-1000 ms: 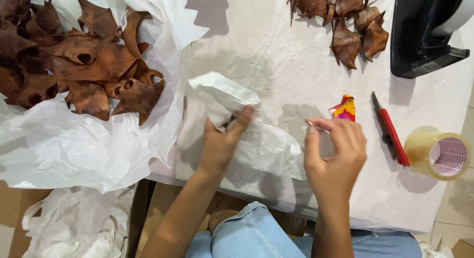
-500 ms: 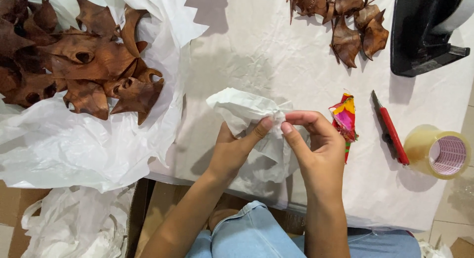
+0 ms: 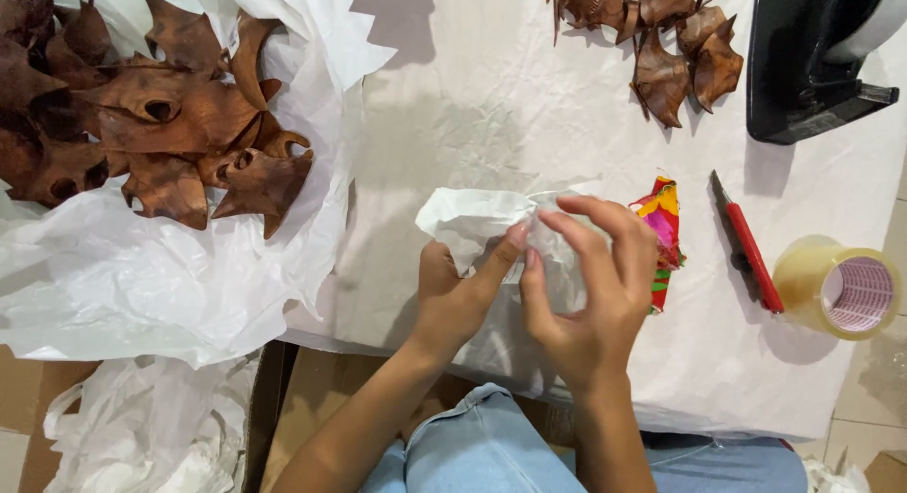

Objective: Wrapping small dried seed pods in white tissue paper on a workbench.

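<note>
At the table's far left corner, a pile of brown horn-shaped pods (image 3: 151, 125) rests on white tissue sheets (image 3: 142, 285) that spill over the near edge. Near the middle of the near edge, the left hand (image 3: 458, 290) and right hand (image 3: 590, 285) both grasp a crumpled white tissue bundle (image 3: 477, 219), fingers pinched around it. Bare tabletop (image 3: 472, 87) lies beyond. Rightward sit a colourful wrapper (image 3: 663, 229), a red cutter (image 3: 746, 243) and a tape roll (image 3: 841, 285) by the right edge.

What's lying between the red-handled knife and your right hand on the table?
In the head view, a small bright multicoloured folded piece lies on the white paper between the red-handled knife and the right hand, close beside the hand's fingers.
</note>
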